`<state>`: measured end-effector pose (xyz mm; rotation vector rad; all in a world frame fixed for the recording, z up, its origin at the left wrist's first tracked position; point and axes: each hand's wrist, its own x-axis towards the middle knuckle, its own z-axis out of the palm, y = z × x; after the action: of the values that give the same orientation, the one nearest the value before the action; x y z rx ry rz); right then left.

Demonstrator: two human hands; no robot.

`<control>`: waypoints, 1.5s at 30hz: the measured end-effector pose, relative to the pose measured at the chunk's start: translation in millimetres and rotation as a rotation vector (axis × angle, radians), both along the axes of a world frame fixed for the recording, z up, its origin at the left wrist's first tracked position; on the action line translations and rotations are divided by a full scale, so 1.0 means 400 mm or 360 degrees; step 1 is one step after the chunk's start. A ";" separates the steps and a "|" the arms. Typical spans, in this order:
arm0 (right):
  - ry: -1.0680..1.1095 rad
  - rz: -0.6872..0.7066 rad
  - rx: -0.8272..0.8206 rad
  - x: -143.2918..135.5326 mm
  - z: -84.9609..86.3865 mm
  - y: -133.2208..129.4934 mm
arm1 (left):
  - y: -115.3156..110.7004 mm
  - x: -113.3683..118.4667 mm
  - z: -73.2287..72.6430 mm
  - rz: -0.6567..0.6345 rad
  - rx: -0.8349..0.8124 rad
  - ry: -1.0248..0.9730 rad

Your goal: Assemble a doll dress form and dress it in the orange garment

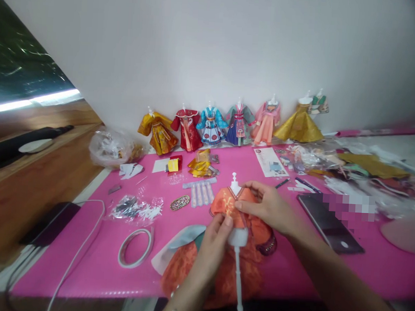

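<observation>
A small orange robe (222, 200) with gold embroidery and a patterned neckline is on a white doll stand (237, 264), tilted over the table's front part. My left hand (217, 239) pinches the robe's lower front edge between thumb and fingers. Higher up, my right hand (265, 206) grips the robe's front at the chest, near its right sleeve. That sleeve hangs down and ends in a dark red cuff. Beneath the stand lies a larger orange skirt piece (180, 268), beside a pale blue fabric piece (187, 235).
Several dressed doll stands (212, 125) line the wall. On the pink table (83, 260) are a tape roll (136, 248), a bag of small white parts (137, 210), an oval patterned clip (180, 203), a dark phone (329, 222) and fabric scraps (374, 165). A white cable runs at left.
</observation>
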<state>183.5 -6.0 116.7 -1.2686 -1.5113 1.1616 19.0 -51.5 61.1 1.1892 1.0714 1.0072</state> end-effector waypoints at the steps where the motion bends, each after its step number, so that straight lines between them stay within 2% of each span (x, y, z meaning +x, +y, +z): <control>1: 0.0003 -0.0002 -0.0012 -0.004 -0.007 -0.004 | 0.000 0.005 -0.002 0.0009 -0.0113 -0.0133; 3: 0.0016 -0.0011 -0.0028 -0.009 -0.021 -0.011 | -0.001 0.011 0.001 0.0051 -0.0269 -0.0326; 5: 0.0028 -0.0031 -0.0036 -0.012 -0.032 -0.015 | -0.004 0.013 0.006 0.0095 -0.0315 -0.0361; 11: 0.0045 0.0016 -0.0057 -0.005 -0.051 -0.022 | -0.018 0.007 0.004 0.0159 -0.0264 -0.0178; 16: 0.0200 0.0156 -0.0198 0.031 -0.067 -0.054 | -0.035 -0.002 0.002 0.0126 -0.0223 -0.0195; 22: 0.0285 0.0325 -0.0352 0.078 -0.089 -0.109 | -0.089 -0.018 -0.027 0.0131 -0.0337 -0.0179; 27: 0.0026 0.0087 -0.0135 0.088 -0.117 -0.126 | -0.137 -0.028 -0.033 0.0232 -0.0379 -0.0108; 32: -0.0419 -0.0179 0.0479 0.072 -0.130 -0.189 | -0.161 -0.031 -0.021 0.0156 -0.0441 -0.0108; 35: -0.0488 -0.0189 0.0690 0.056 -0.122 -0.241 | -0.164 -0.027 -0.015 0.0218 -0.0433 -0.0055; 38: -0.0554 -0.0130 0.0776 0.042 -0.113 -0.268 | -0.167 -0.020 -0.016 0.0233 -0.0470 0.0018; 42: -0.0539 -0.0228 0.0672 0.042 -0.110 -0.250 | -0.181 -0.015 -0.030 0.0190 -0.0429 -0.0002; 45: -0.0297 -0.0165 0.0271 0.047 -0.108 -0.216 | -0.193 -0.016 -0.040 0.0172 -0.0441 -0.0049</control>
<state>202.3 -92.4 73.7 -1.3502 -1.6216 0.8482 12.4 -128.7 45.2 0.8968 1.2176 0.9217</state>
